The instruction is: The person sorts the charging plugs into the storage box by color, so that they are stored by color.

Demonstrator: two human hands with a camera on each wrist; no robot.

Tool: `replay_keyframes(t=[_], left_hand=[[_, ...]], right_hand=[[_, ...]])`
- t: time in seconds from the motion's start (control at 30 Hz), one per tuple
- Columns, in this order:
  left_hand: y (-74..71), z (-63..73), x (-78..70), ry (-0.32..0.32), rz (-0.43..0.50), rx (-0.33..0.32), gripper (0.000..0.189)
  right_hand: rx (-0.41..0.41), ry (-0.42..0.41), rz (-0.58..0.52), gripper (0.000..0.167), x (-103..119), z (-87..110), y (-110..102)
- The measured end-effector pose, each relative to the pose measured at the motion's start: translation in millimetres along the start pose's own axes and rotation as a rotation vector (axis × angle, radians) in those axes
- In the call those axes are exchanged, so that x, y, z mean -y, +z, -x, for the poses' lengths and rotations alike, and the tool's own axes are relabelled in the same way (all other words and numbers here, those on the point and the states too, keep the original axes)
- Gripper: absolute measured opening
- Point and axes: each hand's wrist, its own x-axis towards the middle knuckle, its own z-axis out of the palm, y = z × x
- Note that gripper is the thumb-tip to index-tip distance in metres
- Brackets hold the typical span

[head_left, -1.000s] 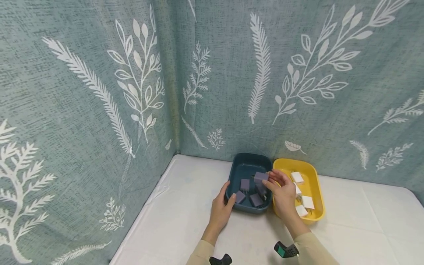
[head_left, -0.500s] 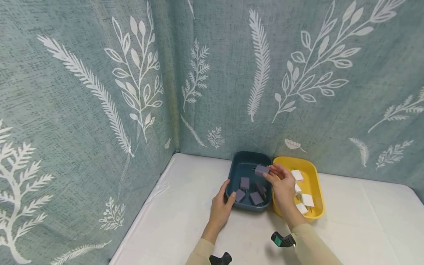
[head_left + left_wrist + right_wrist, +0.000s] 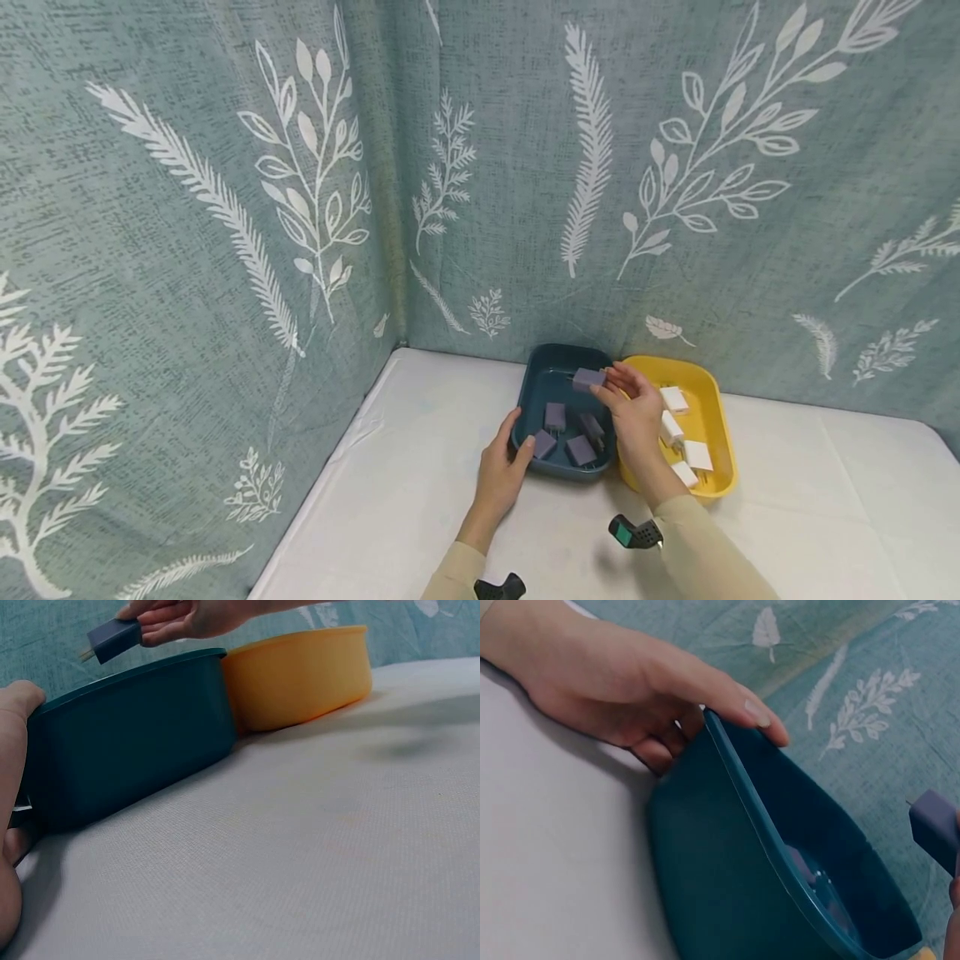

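Note:
My right hand [image 3: 636, 412] pinches a purple plug-in charger [image 3: 588, 380] between thumb and fingers. Its metal prongs point left, and in the left wrist view the charger [image 3: 114, 640] hangs above the rim of the dark blue bin [image 3: 142, 742]. Several more purple chargers [image 3: 555, 416] lie inside that bin, toward its near end. With the thumb over the rim and the fingers curled against the outer wall, my left hand [image 3: 501, 473] grips the bin's left side. The right wrist view shows this left hand [image 3: 641, 694] at the rim too.
Right beside the blue bin stands a yellow bin [image 3: 708, 408] with several white chargers [image 3: 698, 455] in it. Both bins sit on a white-covered table [image 3: 802, 500] close to a leaf-patterned teal curtain [image 3: 510, 208]. More curtain borders the table's left side.
My right hand has carried the purple charger a little farther back and up over the blue bin, then slightly left. The left hand keeps its grip on the bin.

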Motion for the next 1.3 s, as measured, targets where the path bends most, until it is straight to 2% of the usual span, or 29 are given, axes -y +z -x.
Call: replay_keyframes(t=[0.57, 0.77, 1.07, 1.17, 1.3], left_hand=[[-0.1, 0.5, -0.9, -0.004, 0.008, -0.005, 0.055], [0.1, -0.1, 0.5, -0.006, 0.001, -0.003, 0.055], [-0.4, -2.0, 0.3, -0.008, -0.002, 0.005, 0.056], [0.0, -1.0, -1.0, -0.009, 0.003, 0.004, 0.056], [0.5, -0.1, -2.3, -0.009, 0.003, 0.0, 0.055]], right_hand=[[-0.021, 0.026, 0.059, 0.055, -1, -11.4, 2], [-0.017, 0.005, 0.087, 0.054, -5, -14.8, -2], [-0.008, 0.017, 0.117, 0.049, -2, -13.9, -7], [0.008, -0.004, 0.16, 0.043, -2, -11.8, -10], [0.029, -0.062, 0.321, 0.035, -2, -8.6, -16]])
